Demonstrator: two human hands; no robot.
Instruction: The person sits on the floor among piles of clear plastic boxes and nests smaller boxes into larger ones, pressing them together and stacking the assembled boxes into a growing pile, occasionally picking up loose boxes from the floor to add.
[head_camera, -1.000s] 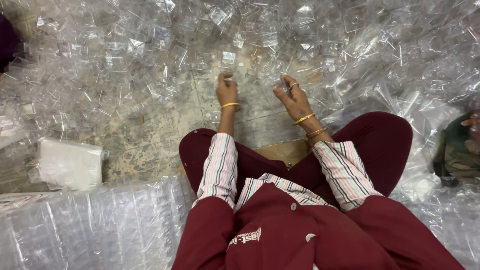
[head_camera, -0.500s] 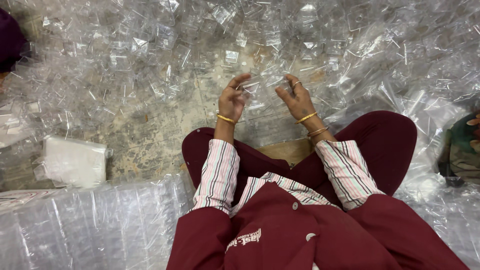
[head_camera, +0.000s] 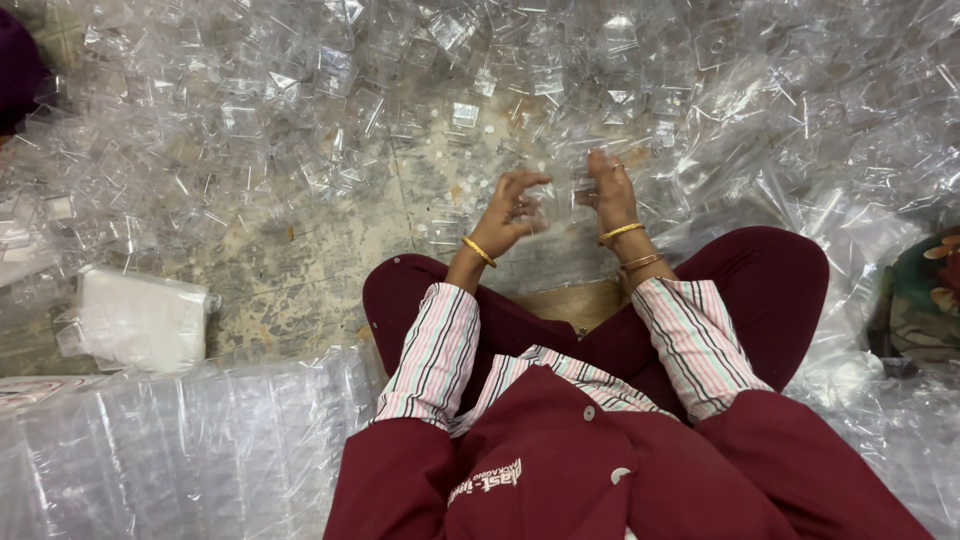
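Observation:
I sit cross-legged on a worn floor amid heaps of small clear plastic pieces. Both hands are raised in front of my knees. My left hand has curled fingers pinching one side of a clear plastic piece. My right hand, fingers upright and close together, presses the piece's other side. Gold bangles are on both wrists. The piece is transparent, and its outline is hard to make out.
Clear plastic pieces cover the floor ahead and to the right. A white packet lies at the left. A stack of clear plastic sheeting sits at the lower left. Patterned cloth shows at the right edge, dark purple cloth at the upper left.
Both hands have lifted off the pile and drawn together. The left hand turned from palm-down to curled, and a clear piece now sits between the hands.

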